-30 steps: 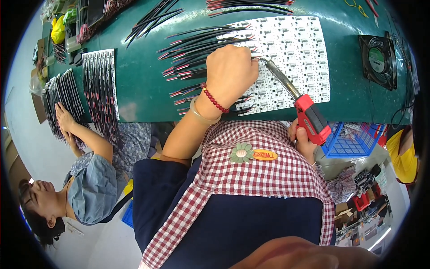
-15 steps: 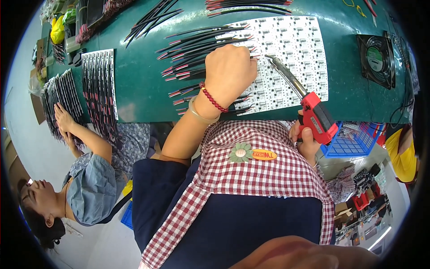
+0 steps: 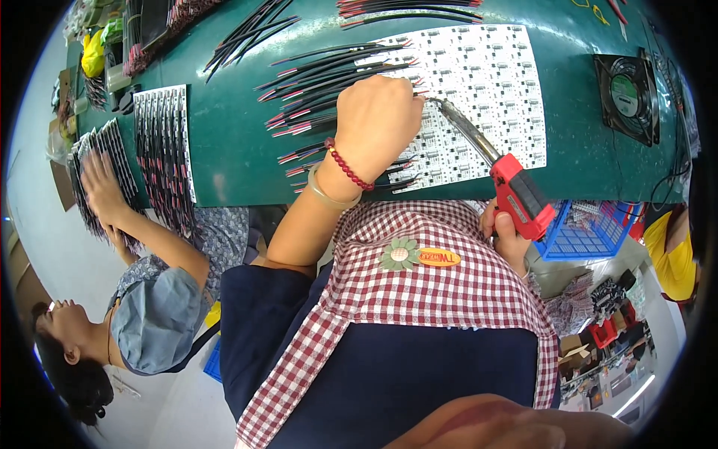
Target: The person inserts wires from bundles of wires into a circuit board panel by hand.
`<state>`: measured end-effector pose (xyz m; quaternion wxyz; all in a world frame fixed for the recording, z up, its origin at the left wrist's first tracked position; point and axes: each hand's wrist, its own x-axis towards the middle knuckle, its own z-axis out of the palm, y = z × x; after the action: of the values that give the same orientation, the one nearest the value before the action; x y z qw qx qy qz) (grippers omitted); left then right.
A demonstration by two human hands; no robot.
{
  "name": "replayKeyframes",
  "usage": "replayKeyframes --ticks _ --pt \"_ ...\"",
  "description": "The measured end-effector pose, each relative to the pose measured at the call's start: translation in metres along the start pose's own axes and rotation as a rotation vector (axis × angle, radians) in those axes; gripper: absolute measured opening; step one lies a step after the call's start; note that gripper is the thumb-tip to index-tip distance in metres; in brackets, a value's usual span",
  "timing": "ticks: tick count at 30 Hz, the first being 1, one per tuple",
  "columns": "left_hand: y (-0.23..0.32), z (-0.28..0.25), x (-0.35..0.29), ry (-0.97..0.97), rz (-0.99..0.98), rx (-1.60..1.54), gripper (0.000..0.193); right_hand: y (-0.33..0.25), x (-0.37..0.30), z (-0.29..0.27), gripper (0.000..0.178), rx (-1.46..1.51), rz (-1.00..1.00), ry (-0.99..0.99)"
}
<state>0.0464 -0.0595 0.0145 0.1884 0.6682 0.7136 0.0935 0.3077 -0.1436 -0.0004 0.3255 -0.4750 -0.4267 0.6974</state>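
Observation:
My left hand [image 3: 378, 112] is closed in a fist over the left part of a white sheet of small circuit boards [image 3: 493, 90]. A thin wire end pokes out by its fingertips, most of which are hidden. My right hand [image 3: 508, 233] grips a soldering gun [image 3: 520, 196] with a red and black handle. Its metal tip points up and left, ending close beside my left fingertips, over the sheet. Several black-sleeved wires [image 3: 321, 82] with bared red and white ends lie in rows along the sheet's left edge, partly under my left hand.
To the left, a co-worker's hand [image 3: 102, 187] is over a board stack with wires [image 3: 108, 157]; another wired sheet [image 3: 163, 142] lies beside it. More wires [image 3: 254, 34] lie at the back. A black fan [image 3: 628, 97] stands right, above a blue crate [image 3: 591, 232] beyond the table edge.
The soldering gun has moved left, bringing its tip close to my left fingertips. My left hand has shifted slightly left. The co-worker's hand has lifted and spread over the stack.

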Motion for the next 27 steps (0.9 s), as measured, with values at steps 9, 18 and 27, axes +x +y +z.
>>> replayKeyframes --ticks 9,18,27 --pt "-0.0002 -0.0054 0.002 -0.052 0.02 0.029 0.027 -0.0046 -0.0003 0.0061 0.056 0.075 -0.033 0.086" --pt "-0.0058 -0.0064 0.0031 -0.022 0.088 -0.006 0.026 -0.0019 -0.0011 0.0064 0.054 0.047 0.008 0.062" --pt "-0.0044 -0.0083 0.0037 -0.054 0.064 0.01 0.027 -0.0076 0.0004 0.0086 0.05 0.014 0.009 0.061"
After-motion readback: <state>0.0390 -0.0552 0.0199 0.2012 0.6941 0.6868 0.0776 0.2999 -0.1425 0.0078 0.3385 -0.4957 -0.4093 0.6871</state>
